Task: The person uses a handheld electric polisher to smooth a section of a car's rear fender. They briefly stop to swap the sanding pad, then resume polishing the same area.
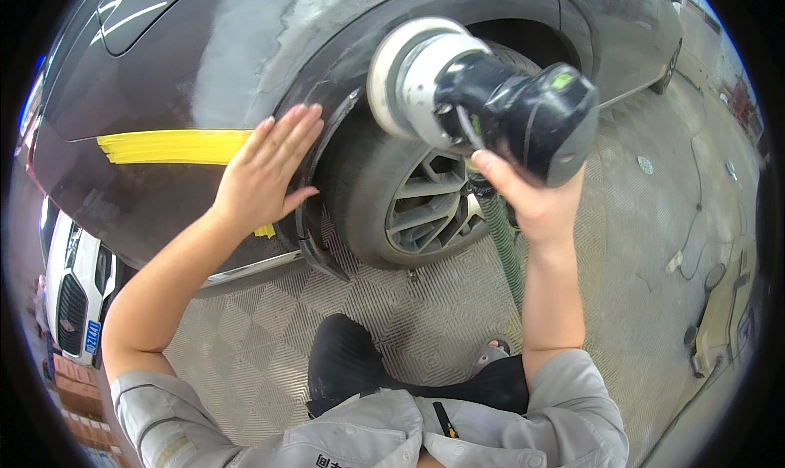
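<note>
My right hand [546, 204] grips a black and white random orbital sander [515, 112]. Its pale round pad [386, 75] faces the car, in front of the wheel arch; I cannot tell whether it touches. From the sander a ribbed green hose [504, 247] hangs down. My left hand [267, 167] lies flat against the dark car body by the arch edge, fingers extended and holding nothing. Its palm covers one end of a yellow masking tape strip [172, 147]. Above that hand, a dull grey sanded patch [245, 57] runs along the rear quarter panel.
Below the arch is the car's tyre and alloy wheel [429, 204]. A loose dark trim end [322, 259] juts out beside the tyre. Ribbed tiles [245, 333] cover the floor, with a cable [696, 222] at right. A white car [76, 284] stands at left above cardboard boxes [80, 388].
</note>
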Motion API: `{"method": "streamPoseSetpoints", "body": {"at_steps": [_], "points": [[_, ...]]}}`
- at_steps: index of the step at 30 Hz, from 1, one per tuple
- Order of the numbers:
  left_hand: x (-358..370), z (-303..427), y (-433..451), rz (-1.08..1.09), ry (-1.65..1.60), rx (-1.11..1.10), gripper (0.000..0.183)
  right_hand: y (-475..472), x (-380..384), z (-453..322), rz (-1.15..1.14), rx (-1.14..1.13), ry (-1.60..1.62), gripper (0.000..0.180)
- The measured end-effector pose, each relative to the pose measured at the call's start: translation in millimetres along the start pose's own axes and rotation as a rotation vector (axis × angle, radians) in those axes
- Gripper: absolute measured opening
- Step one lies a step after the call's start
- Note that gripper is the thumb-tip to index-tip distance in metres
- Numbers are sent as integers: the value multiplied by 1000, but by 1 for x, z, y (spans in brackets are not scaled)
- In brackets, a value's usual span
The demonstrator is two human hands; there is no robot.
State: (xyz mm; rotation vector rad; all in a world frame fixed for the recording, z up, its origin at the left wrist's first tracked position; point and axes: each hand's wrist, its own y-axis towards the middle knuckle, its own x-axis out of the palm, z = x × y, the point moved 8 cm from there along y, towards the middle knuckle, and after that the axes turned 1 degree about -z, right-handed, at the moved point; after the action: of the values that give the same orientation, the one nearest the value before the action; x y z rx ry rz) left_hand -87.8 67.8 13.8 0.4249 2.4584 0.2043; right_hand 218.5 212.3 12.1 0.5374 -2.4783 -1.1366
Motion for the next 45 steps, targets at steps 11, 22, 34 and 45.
{"method": "streamPoseSetpoints", "body": {"at_steps": [11, 22, 34, 45], "points": [[35, 18, -65, 177, -71, -87, 91, -3, 69, 2, -122, 95, -173, 75], [40, 19, -64, 349, -51, -115, 79, -7, 103, -18, -155, 46, -347, 77], [40, 19, -62, 368, -21, -88, 83, 20, 63, -13, 34, 228, -314, 45], [45, 19, -65, 377, -44, -100, 77, -26, 108, -15, -177, 91, -320, 84]]}}
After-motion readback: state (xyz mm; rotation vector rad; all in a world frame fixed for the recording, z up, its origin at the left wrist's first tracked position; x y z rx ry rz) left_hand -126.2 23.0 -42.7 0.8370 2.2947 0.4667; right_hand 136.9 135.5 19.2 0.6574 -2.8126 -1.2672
